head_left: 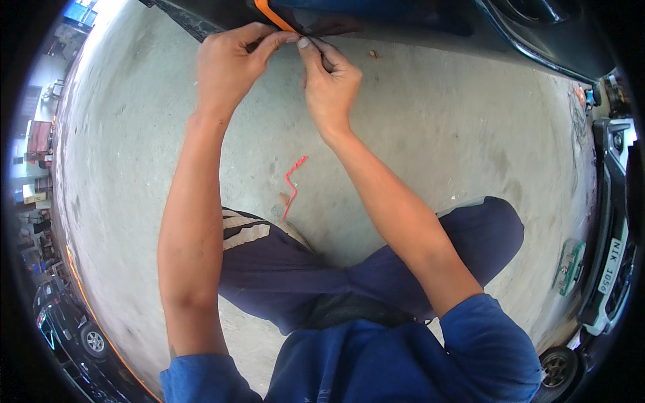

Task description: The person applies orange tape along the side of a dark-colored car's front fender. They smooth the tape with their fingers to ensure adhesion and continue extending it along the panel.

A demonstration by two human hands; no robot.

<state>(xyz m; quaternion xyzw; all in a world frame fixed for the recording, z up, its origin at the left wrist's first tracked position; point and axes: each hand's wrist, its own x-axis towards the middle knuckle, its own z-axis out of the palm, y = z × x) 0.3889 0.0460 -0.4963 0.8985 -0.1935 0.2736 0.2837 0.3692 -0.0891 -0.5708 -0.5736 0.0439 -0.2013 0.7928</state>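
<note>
An orange strip of tape (pixel 272 13) runs down a dark, glossy vehicle panel (pixel 396 23) to its lower edge. Both hands meet at the strip's lower end. My left hand (pixel 232 60) pinches there, thumb and forefinger pressed together. Right beside it, my right hand (pixel 330 84) is closed too, its thumb tip against the fingers, almost touching the left thumb. The very end of the tape is hidden between the fingertips.
A twisted red strip (pixel 290 185) lies on the concrete floor (pixel 416 114) between my knees. A small brown scrap (pixel 373 54) is near the panel. At the right stands a vehicle with a pale bumper (pixel 608 228); a black car (pixel 74 329) is at the lower left.
</note>
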